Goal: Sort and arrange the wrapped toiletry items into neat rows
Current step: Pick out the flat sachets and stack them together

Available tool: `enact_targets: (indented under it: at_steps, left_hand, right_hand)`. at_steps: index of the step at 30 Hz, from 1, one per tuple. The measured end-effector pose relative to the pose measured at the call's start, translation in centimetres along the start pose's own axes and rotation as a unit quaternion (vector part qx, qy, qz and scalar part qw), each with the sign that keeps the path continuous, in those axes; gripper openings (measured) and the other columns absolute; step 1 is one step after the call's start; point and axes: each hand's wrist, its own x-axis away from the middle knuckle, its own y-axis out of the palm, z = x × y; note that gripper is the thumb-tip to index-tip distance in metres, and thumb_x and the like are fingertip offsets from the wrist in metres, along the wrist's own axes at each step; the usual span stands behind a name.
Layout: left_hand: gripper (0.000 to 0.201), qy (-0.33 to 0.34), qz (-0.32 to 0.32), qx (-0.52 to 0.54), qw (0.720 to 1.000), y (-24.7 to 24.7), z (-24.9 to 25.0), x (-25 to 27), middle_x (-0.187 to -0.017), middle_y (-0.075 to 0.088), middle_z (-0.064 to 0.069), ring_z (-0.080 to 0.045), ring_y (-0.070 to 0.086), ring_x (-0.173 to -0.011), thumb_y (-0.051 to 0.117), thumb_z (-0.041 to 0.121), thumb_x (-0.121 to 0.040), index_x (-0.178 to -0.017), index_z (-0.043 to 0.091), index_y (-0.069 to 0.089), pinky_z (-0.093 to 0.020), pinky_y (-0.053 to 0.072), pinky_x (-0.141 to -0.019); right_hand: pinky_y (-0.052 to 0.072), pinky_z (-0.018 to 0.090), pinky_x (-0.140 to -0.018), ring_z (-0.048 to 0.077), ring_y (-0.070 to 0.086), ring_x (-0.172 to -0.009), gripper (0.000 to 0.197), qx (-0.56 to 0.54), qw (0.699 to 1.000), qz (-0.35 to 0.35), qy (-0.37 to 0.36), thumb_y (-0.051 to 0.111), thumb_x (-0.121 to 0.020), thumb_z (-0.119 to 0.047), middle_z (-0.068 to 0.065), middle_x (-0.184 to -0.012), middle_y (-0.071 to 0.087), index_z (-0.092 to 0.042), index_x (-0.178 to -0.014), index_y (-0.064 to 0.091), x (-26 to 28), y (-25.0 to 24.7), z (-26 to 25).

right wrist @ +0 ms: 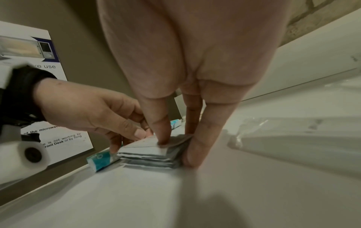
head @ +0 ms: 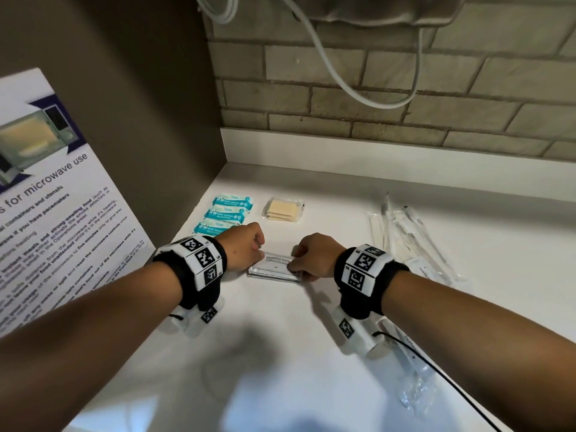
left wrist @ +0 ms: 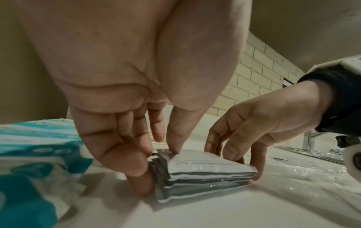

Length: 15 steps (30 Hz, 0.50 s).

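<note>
A small stack of white shampoo sachets [head: 274, 265] [left wrist: 205, 171] [right wrist: 144, 152] lies flat on the white counter [head: 280, 353]. My left hand [head: 257, 252] [left wrist: 156, 166] pinches its left end, thumb on top and fingers against the side. My right hand [head: 297, 260] [right wrist: 177, 152] pinches the right end the same way. Behind the left hand, three teal wipe packets [head: 229, 213] [left wrist: 39, 154] lie in a column. To their right sit clear-wrapped beige packets [head: 283, 209]. Long clear-wrapped items [head: 405, 232] lie at the right.
A microwave-use poster [head: 46, 213] leans on the brown side wall at the left. A brick wall closes the back, with a white cable [head: 358, 88] hanging in front of it. Another clear-wrapped toothbrush packet [head: 414, 369] lies near my right forearm.
</note>
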Motion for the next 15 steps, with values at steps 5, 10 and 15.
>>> enact_targets:
  at_steps: [5,10,15]
  left_hand:
    - [0.024,-0.005,-0.018,-0.025,1.000,-0.4,0.3,0.2,-0.111,0.063,0.000,-0.019,0.057,-0.101,0.054,0.029,-0.095,-0.116,0.019,0.052,-0.029,0.045,-0.089]
    - [0.031,0.015,-0.009,-0.057,0.998,-1.5,2.5,0.0,-0.110,0.060,0.005,-0.018,0.057,-0.099,0.057,0.039,-0.092,-0.117,0.023,0.050,-0.032,0.047,-0.090]
    - [0.033,0.085,0.011,-0.053,0.995,-0.9,8.6,-2.2,-0.112,0.064,0.000,-0.020,0.058,-0.103,0.060,0.041,-0.091,-0.116,0.020,0.056,-0.030,0.045,-0.090]
  right_hand:
    - [0.059,0.035,-0.084,0.019,0.065,-0.068,0.010,-0.024,1.000,-0.001,-0.007,0.063,-0.080,-0.013,0.016,-0.092,0.076,-0.007,-0.084,0.070,0.3,-0.1,0.1]
    - [0.053,0.031,-0.074,0.013,0.058,-0.058,0.013,-0.001,0.998,0.057,-0.021,0.064,-0.085,-0.024,0.005,-0.074,0.069,-0.016,-0.095,0.061,1.9,-2.5,1.6]
    - [0.047,0.028,-0.088,0.019,0.061,-0.099,0.030,0.061,0.985,0.154,0.039,0.064,-0.087,-0.032,0.005,-0.110,0.067,-0.014,-0.111,0.066,4.2,-8.3,6.8]
